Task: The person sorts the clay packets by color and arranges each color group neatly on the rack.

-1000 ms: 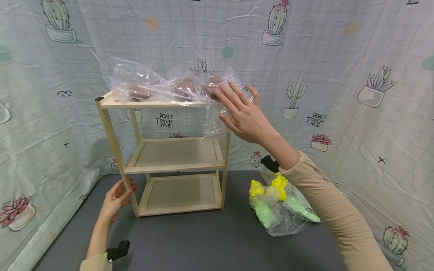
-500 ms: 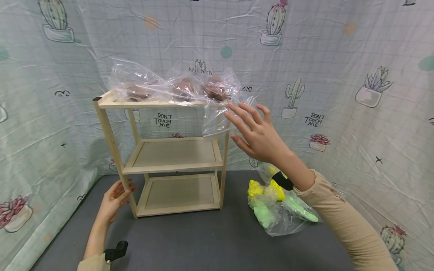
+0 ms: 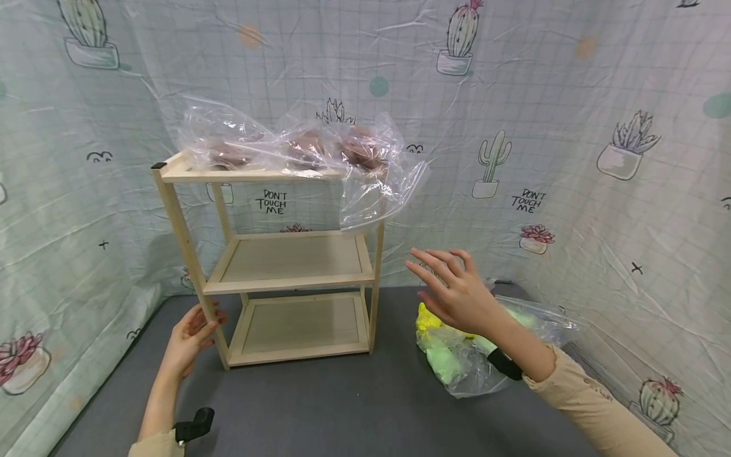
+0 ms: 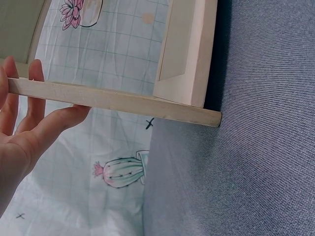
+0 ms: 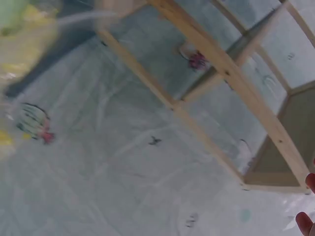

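The right hand point(image 3: 459, 295) has come down from the top shelf, where a second ago its fingers lay against the clear bag point(image 3: 297, 149) of brown items. It now hovers with fingers spread and straight, holding nothing, just above a second bag point(image 3: 462, 365) of yellow and green pieces on the grey table point(image 3: 342, 406). Judging from that, the brown bag has been let go on the rack point(image 3: 274, 260), and the second bag is the thing nearest the hand.

The left hand point(image 3: 191, 336) has not moved: it holds the rack's front left post point(image 4: 113, 101) low down. In the left wrist view the thumb passes under the post and the fingers stand behind it, a light steadying hold.

The brown bag lies flat along the top shelf, its long axis running left to right across the rack. Its right end hangs over the shelf's right edge and droops toward the middle shelf, so the loose end points down and to the right.

The second bag lies to the right of the rack, near it but apart. It stretches from near left to far right on the table. The right wrist view is blurred and shows only the rack's frame and the cactus-print cloth point(image 3: 571, 127).
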{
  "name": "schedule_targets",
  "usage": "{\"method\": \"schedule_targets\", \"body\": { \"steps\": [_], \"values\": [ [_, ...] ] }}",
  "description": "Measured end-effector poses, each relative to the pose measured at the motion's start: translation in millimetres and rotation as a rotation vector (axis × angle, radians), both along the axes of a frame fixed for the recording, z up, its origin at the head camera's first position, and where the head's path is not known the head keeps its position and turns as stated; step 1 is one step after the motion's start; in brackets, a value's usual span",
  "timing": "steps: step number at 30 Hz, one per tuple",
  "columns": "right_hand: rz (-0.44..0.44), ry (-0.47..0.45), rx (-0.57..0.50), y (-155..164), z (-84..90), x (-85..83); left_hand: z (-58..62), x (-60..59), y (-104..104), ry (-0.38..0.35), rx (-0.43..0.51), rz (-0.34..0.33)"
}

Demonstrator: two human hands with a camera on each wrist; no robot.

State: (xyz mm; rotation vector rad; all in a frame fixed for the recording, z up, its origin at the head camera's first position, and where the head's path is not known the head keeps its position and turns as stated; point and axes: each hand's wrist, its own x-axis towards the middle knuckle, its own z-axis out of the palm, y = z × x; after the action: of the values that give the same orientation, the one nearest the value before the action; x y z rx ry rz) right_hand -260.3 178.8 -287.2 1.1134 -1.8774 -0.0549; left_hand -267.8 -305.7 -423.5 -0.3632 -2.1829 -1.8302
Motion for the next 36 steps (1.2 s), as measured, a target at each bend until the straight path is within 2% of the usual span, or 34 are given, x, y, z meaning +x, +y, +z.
{"method": "schedule_targets", "body": {
  "steps": [5,10,14,18,24,31,36],
  "values": [
    [-0.025,-0.028,0.017,10.9,-32.0,-4.1,0.5,0.3,-0.9,0.007,0.004,-0.004],
    [-0.025,-0.06,0.052,18.9,-63.5,-16.1,-0.2,-0.2,-1.3,-0.002,-0.005,0.005],
    [-0.039,-0.138,0.092,25.3,-88.7,-28.0,-0.9,-1.1,-1.2,-0.005,-0.008,0.008],
    [-0.076,-0.266,0.127,30.9,-108.9,-37.4,-1.3,-1.8,-0.3,-0.008,-0.02,0.013],
    [-0.143,-0.474,0.183,33.5,-130.3,-48.4,-1.4,-2.0,1.2,-0.012,-0.02,0.013],
    [-0.199,-0.539,0.291,30.5,-150.6,-58.7,-2.1,-1.2,0.3,0.002,0.011,-0.005],
    [-0.259,-0.585,0.317,30.2,-158.0,-60.6,-2.0,-1.0,-0.7,0.008,0.018,-0.01]
  ]
}}
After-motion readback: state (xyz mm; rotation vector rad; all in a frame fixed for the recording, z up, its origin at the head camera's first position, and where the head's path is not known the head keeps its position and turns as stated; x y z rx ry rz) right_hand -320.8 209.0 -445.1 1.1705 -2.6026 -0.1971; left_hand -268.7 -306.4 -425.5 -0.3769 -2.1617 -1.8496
